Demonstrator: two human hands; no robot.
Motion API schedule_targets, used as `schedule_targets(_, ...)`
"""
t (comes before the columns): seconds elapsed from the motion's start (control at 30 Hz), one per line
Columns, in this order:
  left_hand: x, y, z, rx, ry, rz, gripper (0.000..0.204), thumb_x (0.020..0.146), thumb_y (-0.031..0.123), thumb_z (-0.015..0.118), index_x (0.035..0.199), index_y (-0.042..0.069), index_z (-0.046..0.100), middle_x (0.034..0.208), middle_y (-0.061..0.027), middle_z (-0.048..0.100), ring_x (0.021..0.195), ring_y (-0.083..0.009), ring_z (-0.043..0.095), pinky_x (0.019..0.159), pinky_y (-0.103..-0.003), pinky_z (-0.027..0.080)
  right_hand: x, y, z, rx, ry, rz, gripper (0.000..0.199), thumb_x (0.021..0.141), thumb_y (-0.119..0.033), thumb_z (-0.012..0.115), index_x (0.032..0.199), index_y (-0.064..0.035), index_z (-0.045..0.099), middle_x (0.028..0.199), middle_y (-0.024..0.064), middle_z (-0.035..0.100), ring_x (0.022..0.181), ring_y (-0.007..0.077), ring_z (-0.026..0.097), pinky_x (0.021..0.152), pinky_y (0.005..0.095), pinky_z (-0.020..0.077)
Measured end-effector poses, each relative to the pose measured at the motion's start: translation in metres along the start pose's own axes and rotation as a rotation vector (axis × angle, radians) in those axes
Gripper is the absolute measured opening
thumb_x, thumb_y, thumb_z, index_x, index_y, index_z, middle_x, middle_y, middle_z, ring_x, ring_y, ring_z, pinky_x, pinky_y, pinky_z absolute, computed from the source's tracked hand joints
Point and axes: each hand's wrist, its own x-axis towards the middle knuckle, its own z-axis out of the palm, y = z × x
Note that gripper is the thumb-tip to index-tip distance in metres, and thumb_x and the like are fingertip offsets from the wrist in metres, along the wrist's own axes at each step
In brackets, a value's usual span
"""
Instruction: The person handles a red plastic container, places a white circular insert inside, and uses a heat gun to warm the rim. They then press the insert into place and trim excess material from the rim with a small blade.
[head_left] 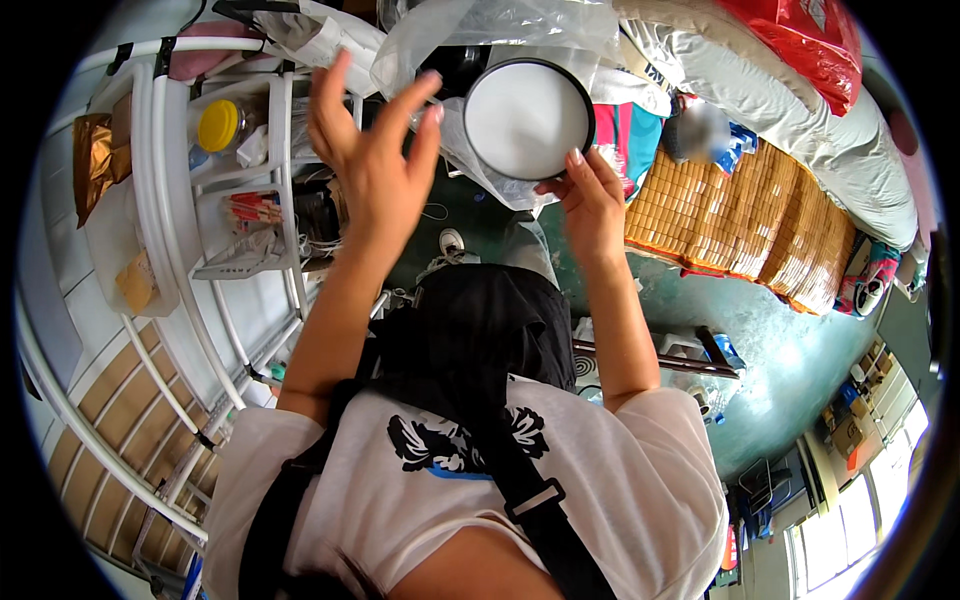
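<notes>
My right hand [592,205] grips the lower right edge of a round white disc with a black rim [528,120], thumb on its face. The disc is held up facing me; whether it is a lid or a shallow dish I cannot tell. To its left, my left hand [375,150] is raised with fingers spread, touching nothing that I can make out. Behind the disc hangs a clear plastic bag [570,28], with a black object [460,68] partly hidden next to it.
A white metal rack [160,200] on the left holds bins and a yellow-lidded jar [218,126]. At right, a bamboo mat [735,225] lies beside pale bedding [800,130] and a red bag [805,45]. Below spreads a green floor [780,365].
</notes>
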Motion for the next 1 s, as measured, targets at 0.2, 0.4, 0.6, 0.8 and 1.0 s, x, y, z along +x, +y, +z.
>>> schedule_targets(0.2,0.011,-0.062,0.047,-0.105,-0.214,-0.166,0.052,0.085,0.000,0.070,0.136,0.009,0.060,0.134,-0.0142,0.054,0.082,-0.0257,0.065,0.077,-0.038,0.056,0.114,0.076,-0.049,-1.012,0.131,-0.306,0.032,0.097,-0.027,0.069,0.102,0.0043,0.065,0.086,0.0123,0.069,0.072,0.0188,0.066,0.066,0.0335,0.0515)
schedule_targets(0.4,0.020,-0.043,0.031,-0.133,-0.246,-0.228,0.070,0.080,-0.014,0.056,0.146,0.008,0.050,0.137,-0.0134,0.055,0.080,-0.0208,0.064,0.069,-0.031,0.055,0.231,0.145,-0.001,-0.232,-0.061,0.016,0.030,0.091,-0.026,0.071,0.096,0.0023,0.063,0.090,0.0182,0.070,0.088,0.0353,0.069,0.077,0.0458,0.0527)
schedule_targets(0.6,0.027,-0.041,0.025,-0.201,-0.185,-0.216,0.072,0.079,-0.016,0.053,0.148,0.008,0.052,0.137,-0.0112,0.056,0.073,-0.0136,0.051,0.062,-0.025,0.047,0.293,0.272,0.017,-1.270,-0.195,-0.322,0.046,0.086,-0.018,0.070,0.130,-0.0084,0.064,0.125,0.0198,0.067,0.119,0.0352,0.062,0.100,0.0447,0.0488)
schedule_targets(0.8,0.034,-0.046,0.014,-0.161,-0.137,-0.233,0.071,0.079,-0.015,0.052,0.145,0.008,0.056,0.131,-0.0104,0.060,0.073,-0.0072,0.046,0.054,-0.018,0.041,0.318,0.304,0.017,-1.590,-0.086,-0.342,0.040,0.088,-0.026,0.067,0.125,-0.0112,0.065,0.123,0.0151,0.069,0.112,0.0306,0.063,0.097,0.0430,0.0494)
schedule_targets(1.0,0.032,-0.056,-0.003,-0.090,-0.180,-0.295,0.064,0.082,-0.012,0.055,0.145,-0.001,0.052,0.132,-0.0172,0.060,0.085,-0.0122,0.061,0.061,-0.021,0.047,0.353,0.268,-0.042,-1.472,0.095,-0.002,0.033,0.090,-0.033,0.064,0.117,-0.0133,0.067,0.116,0.0097,0.072,0.099,0.0245,0.065,0.090,0.0406,0.0522)
